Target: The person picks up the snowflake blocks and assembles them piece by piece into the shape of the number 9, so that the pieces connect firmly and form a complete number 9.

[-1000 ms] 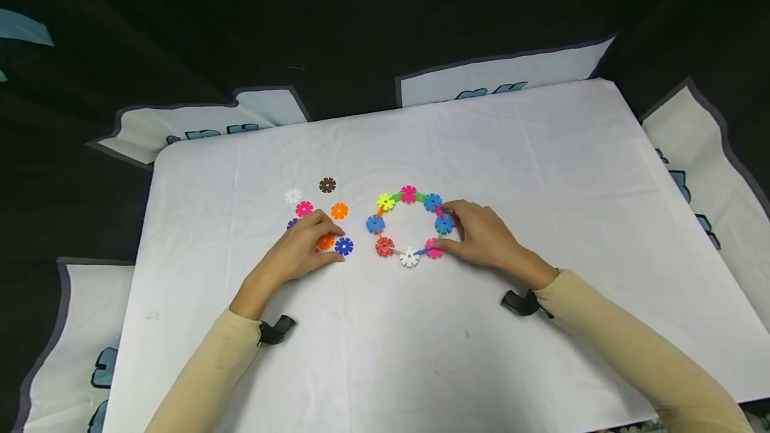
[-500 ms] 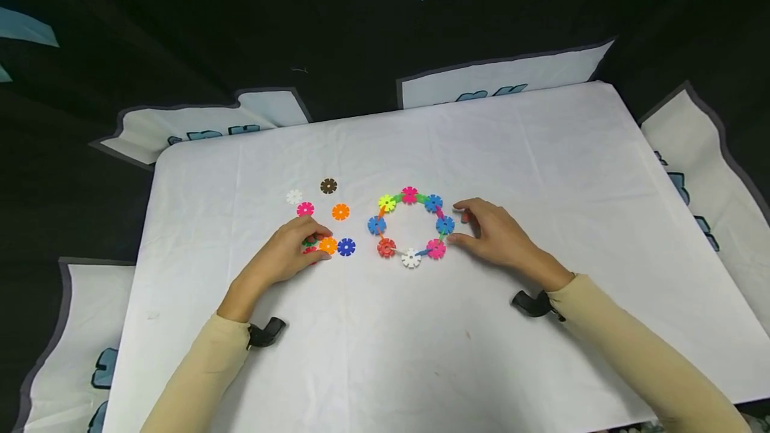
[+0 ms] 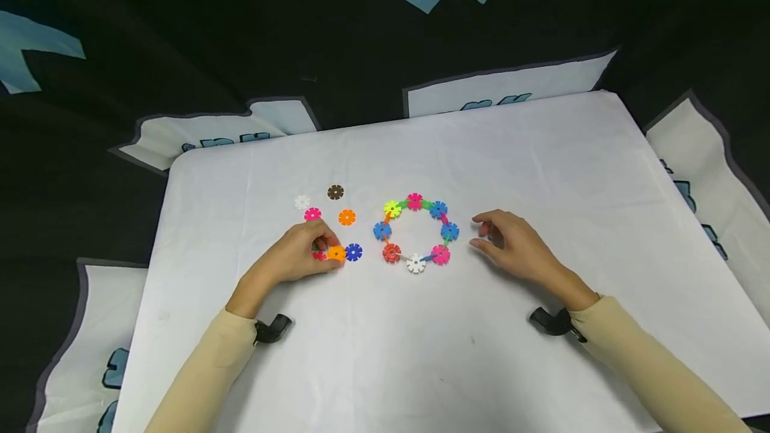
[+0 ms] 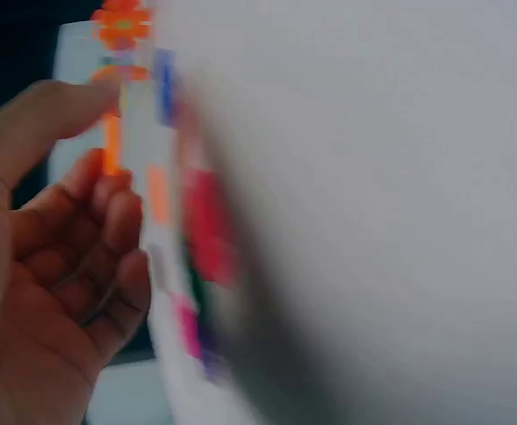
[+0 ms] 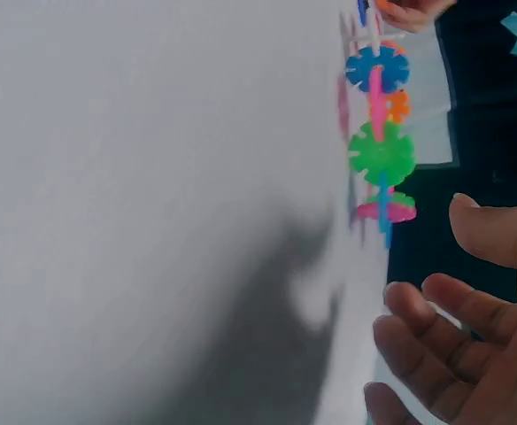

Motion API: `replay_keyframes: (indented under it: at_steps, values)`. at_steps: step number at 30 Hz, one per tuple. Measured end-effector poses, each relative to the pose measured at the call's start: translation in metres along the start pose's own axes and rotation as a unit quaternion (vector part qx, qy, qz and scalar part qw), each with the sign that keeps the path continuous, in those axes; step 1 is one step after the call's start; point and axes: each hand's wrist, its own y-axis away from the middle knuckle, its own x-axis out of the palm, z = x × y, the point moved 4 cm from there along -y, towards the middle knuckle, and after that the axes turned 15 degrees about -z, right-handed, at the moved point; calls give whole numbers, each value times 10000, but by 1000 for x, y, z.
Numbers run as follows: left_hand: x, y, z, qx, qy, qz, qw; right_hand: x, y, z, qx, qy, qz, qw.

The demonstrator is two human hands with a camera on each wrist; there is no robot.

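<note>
My left hand [image 3: 295, 252] pinches an orange notched disc [image 3: 336, 252] between thumb and fingers. The left wrist view has that disc edge-on at the fingertips. Tucked by the fingers are a red disc [image 3: 319, 256] and a bit of green, partly hidden. Right beside the held disc lies a dark blue disc [image 3: 353, 252]. To the right, linked discs form a closed ring [image 3: 441, 254] in pink, blue, yellow, red and white, joined by coloured pieces standing on edge. My right hand [image 3: 517, 246] hovers just right of this ring, fingers loosely bent around nothing.
Loose discs lie behind my left hand: a brown one [image 3: 335, 192], a white one [image 3: 302, 202], a pink one [image 3: 312, 214] and another orange disc [image 3: 347, 217]. The white-covered table [image 3: 415, 353] meets dark cloth at its far edge.
My right hand has let go of the ring and drawn away to the right. My left hand pulled back a little, then closed its fingertips on the orange disc.
</note>
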Motion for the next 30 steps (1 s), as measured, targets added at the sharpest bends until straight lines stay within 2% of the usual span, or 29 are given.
replay_keyframes:
  at_steps: [2,4,8,10,12,18,21,24,26,28,30]
  values:
    - [-1,-9,-18,312,369,-247,9985,-3,-1,8,-131,-213,-147,9996]
    - [3,-23,-45,820,857,-445,9919,-4,-2,17,-205,-505,-248,9982]
    - [32,-51,-99,1842,1694,-472,9670,1,-5,39,-51,-1288,-150,9915]
    - [50,-59,-115,2094,1921,-411,9579,4,-4,46,158,-1589,-91,9871]
    - [63,-64,-124,2196,2014,-398,9537,5,-3,48,374,-1726,-125,9842]
    - [84,-72,-137,2247,2229,-385,9478,1,-2,39,857,-1654,-352,9819]
    - [88,-81,-137,2161,2030,-150,9549,-2,-2,34,789,-1453,-411,9854]
    - [90,-96,-127,1902,1184,166,9744,-7,1,25,610,-1147,-546,9900]
    - [93,-106,-117,1770,425,522,9819,-12,4,17,531,-983,-699,9913]
    - [98,-115,-109,1749,-205,944,9798,-16,7,11,487,-910,-865,9909]
    - [104,-122,-104,1747,-448,1298,9750,-19,8,6,464,-897,-988,9900]
